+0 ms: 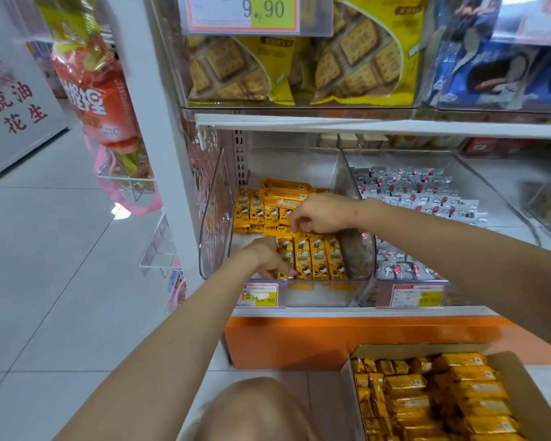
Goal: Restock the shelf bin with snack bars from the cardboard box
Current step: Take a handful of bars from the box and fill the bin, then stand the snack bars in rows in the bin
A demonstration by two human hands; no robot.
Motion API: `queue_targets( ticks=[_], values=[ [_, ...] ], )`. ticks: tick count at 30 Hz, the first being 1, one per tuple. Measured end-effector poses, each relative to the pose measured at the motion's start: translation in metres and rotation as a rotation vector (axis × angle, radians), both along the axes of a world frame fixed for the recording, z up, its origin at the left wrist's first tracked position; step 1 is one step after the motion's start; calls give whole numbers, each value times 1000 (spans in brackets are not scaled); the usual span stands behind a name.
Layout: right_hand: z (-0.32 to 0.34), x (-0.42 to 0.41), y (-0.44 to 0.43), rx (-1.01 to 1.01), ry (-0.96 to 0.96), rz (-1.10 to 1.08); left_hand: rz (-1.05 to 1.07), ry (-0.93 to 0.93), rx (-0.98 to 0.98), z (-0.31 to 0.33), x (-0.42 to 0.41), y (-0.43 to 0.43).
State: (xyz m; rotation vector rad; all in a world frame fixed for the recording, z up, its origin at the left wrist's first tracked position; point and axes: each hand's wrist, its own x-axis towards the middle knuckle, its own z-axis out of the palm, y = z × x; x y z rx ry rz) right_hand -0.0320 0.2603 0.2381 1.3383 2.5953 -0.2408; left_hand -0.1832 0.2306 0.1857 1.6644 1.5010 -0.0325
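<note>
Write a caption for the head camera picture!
Left hand and right hand arrange snack bars in the clear shelf bin above the cardboard box.

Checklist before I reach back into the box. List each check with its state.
1. Room in shelf bin: ok, bare floor left of the front row.
2. Front row lined up: ok, bars side by side.
3. Left hand free: cannot tell, fingers on the front row.
4. Right hand free: cannot tell, curled over the back bars.
5. Cardboard box stocked: ok, many bars inside.
</note>
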Motion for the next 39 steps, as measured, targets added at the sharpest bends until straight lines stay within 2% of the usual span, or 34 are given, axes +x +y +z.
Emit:
queue_targets(
  ticks=[2,6,8,16,23,32,35,39],
  values=[
    [6,4,0,19,65,-19,-79,52,-23,0,2,-2],
    [18,11,5,137,192,-83,-169,271,112,-2,4,-8],
    [21,13,10,173,244,-118,-176,319,143,-5,5,-8],
    [18,15,22,249,264,-260,-156,313,121,-3,9,-9],
    [1,4,46,79,168,-368,-133,321,140,-5,8,-8],
    [-7,-6,56,148,71,-379,-142,245,133,-3,-1,-5],
    [-4,-8,52,171,83,-344,49,91,96,8,-8,-1],
    [5,0,34,176,152,-231,292,-144,308,9,-18,9]
  ],
)
